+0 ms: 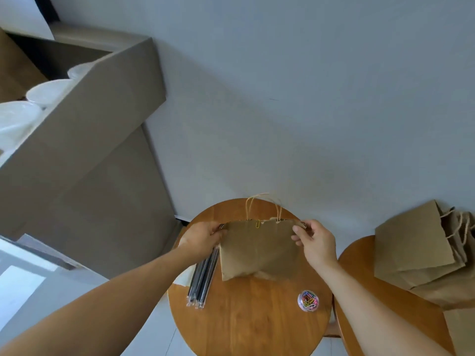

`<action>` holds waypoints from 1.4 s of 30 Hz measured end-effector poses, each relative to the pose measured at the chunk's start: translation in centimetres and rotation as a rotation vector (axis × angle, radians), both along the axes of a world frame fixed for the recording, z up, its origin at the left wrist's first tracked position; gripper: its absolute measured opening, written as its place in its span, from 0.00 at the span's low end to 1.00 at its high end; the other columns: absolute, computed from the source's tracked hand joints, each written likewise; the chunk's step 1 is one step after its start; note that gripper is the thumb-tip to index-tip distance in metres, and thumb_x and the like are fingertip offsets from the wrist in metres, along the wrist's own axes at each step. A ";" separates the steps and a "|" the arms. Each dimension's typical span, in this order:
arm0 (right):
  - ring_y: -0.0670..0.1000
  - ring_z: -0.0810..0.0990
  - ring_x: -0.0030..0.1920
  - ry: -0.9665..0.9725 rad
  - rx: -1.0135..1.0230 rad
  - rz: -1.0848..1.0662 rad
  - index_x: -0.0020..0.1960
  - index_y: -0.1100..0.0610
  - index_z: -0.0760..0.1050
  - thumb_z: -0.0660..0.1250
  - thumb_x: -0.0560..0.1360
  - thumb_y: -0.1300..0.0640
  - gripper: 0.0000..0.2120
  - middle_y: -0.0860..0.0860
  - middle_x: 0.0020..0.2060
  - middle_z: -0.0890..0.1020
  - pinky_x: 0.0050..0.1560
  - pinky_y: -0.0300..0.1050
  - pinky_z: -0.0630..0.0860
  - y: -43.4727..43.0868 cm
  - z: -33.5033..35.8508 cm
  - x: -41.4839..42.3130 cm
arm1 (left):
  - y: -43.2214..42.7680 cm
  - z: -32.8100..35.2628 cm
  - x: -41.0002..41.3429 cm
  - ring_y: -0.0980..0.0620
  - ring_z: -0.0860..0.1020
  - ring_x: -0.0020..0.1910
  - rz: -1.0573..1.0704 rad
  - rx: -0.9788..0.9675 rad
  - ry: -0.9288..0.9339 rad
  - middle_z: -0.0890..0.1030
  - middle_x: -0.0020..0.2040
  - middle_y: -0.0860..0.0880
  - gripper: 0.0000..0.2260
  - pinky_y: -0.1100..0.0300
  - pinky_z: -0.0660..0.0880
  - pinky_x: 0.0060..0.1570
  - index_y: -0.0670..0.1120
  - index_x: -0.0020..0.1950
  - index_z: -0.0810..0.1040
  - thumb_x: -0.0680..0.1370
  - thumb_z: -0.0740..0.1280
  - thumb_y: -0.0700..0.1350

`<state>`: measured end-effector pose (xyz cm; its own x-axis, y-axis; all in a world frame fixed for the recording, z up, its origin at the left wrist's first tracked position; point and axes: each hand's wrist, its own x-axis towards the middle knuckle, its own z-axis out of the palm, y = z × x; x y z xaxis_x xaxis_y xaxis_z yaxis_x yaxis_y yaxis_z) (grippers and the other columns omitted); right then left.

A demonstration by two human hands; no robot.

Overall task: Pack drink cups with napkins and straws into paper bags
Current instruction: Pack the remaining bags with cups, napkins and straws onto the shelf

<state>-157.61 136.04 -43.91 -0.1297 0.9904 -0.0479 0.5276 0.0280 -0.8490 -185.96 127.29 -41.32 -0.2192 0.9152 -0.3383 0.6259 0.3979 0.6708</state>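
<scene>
A big cardboard box [84,129] fills the left of the view, with white cup lids [46,92] showing over its wall. Below centre stands a round wooden table [252,317]. Just beside its right edge, a second round table [359,273] carries a stack of flat brown paper bags [416,250]. Over the far half of the first table a brown paper bag [259,250] is held upright, its twine handles [262,204] sticking up past the far edge. The left hand [203,238] grips the bag's top left corner with curled fingers. The right hand [314,242] pinches the top right corner between thumb and fingertips. A bundle of wrapped dark straws [203,276] lies along the table's left edge, partly under the left hand. A clear tub of coloured paper clips [308,300] sits near the right edge. A yellow paper clip [257,224] sits on the bag's top rim.
</scene>
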 end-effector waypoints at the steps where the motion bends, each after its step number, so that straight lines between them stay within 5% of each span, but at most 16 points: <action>1: 0.41 0.83 0.38 0.037 0.024 -0.034 0.47 0.43 0.75 0.67 0.79 0.54 0.06 0.37 0.37 0.84 0.37 0.33 0.77 -0.3 1.1 -0.9 | -0.3 1.2 -0.6 0.46 0.82 0.43 0.025 0.032 -0.045 0.83 0.41 0.46 0.09 0.53 0.79 0.44 0.49 0.45 0.80 0.82 0.63 0.49; 8: 0.47 0.81 0.32 0.333 0.169 -0.216 0.48 0.51 0.78 0.69 0.78 0.57 0.02 0.50 0.34 0.84 0.43 0.45 0.79 -2.6 10.5 -8.4 | -3.5 9.4 -5.8 0.41 0.81 0.47 0.136 0.329 -0.122 0.83 0.46 0.40 0.13 0.44 0.77 0.51 0.41 0.51 0.81 0.82 0.63 0.50; 15: 0.41 0.79 0.29 0.511 0.340 -0.226 0.49 0.53 0.79 0.70 0.77 0.57 0.01 0.47 0.32 0.82 0.36 0.35 0.78 -4.3 20.2 -16.3 | -7.0 18.8 -11.3 0.49 0.80 0.40 0.292 0.633 -0.213 0.84 0.43 0.44 0.11 0.51 0.77 0.44 0.46 0.46 0.82 0.81 0.65 0.50; 18: 0.41 0.80 0.29 0.564 0.399 -0.202 0.47 0.51 0.79 0.71 0.77 0.57 0.02 0.44 0.30 0.82 0.34 0.34 0.77 -5.1 24.3 -19.1 | -8.3 22.7 -13.3 0.57 0.79 0.37 0.315 0.742 -0.194 0.84 0.42 0.48 0.09 0.62 0.76 0.39 0.49 0.45 0.82 0.81 0.65 0.50; 21: 0.42 0.80 0.30 0.630 0.472 -0.167 0.45 0.48 0.78 0.71 0.76 0.57 0.05 0.44 0.33 0.82 0.32 0.34 0.77 -5.6 28.7 -21.4 | -9.1 26.7 -15.1 0.49 0.80 0.40 0.332 0.830 -0.186 0.84 0.42 0.45 0.10 0.63 0.76 0.41 0.46 0.46 0.82 0.81 0.65 0.50; 23: 0.43 0.80 0.29 0.664 0.514 -0.136 0.45 0.48 0.79 0.72 0.75 0.56 0.04 0.45 0.32 0.82 0.32 0.34 0.77 -5.7 31.6 -22.7 | -9.5 29.4 -16.1 0.49 0.77 0.37 0.362 0.905 -0.141 0.82 0.38 0.45 0.11 0.67 0.73 0.37 0.45 0.45 0.81 0.81 0.66 0.50; 26: 0.44 0.79 0.29 0.713 0.566 -0.079 0.45 0.49 0.79 0.72 0.75 0.56 0.03 0.48 0.33 0.82 0.32 0.35 0.76 -5.3 35.8 -24.7 | -9.7 33.2 -17.5 0.41 0.76 0.38 0.403 0.996 -0.106 0.80 0.40 0.38 0.14 0.48 0.78 0.48 0.40 0.47 0.81 0.80 0.66 0.51; 28: 0.43 0.78 0.28 0.727 0.598 -0.041 0.45 0.48 0.79 0.72 0.75 0.56 0.03 0.50 0.35 0.82 0.32 0.35 0.76 -4.8 38.3 -26.3 | -9.9 35.4 -18.4 0.46 0.74 0.35 0.429 1.036 -0.126 0.78 0.36 0.39 0.14 0.40 0.78 0.47 0.40 0.48 0.81 0.80 0.66 0.51; 38: 0.41 0.78 0.29 0.797 0.615 0.193 0.48 0.47 0.78 0.70 0.77 0.54 0.02 0.47 0.38 0.83 0.38 0.38 0.80 -1.3 45.0 -37.4 | -11.1 41.8 -25.3 0.49 0.74 0.37 0.628 1.203 0.194 0.80 0.43 0.35 0.17 0.44 0.77 0.46 0.38 0.47 0.81 0.80 0.66 0.52; 42: 0.43 0.78 0.30 0.833 0.559 0.282 0.46 0.48 0.78 0.70 0.77 0.56 0.04 0.46 0.35 0.82 0.41 0.44 0.82 -0.3 46.2 -43.4 | -11.5 43.0 -29.8 0.50 0.73 0.35 0.687 1.217 0.279 0.80 0.42 0.34 0.17 0.53 0.72 0.39 0.37 0.46 0.80 0.79 0.67 0.52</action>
<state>-200.97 135.69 2.25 -0.1415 0.7721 0.6196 -0.3062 0.5611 -0.7691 -215.78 115.78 1.63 -0.6587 0.2855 0.6962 0.7142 -0.0537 0.6978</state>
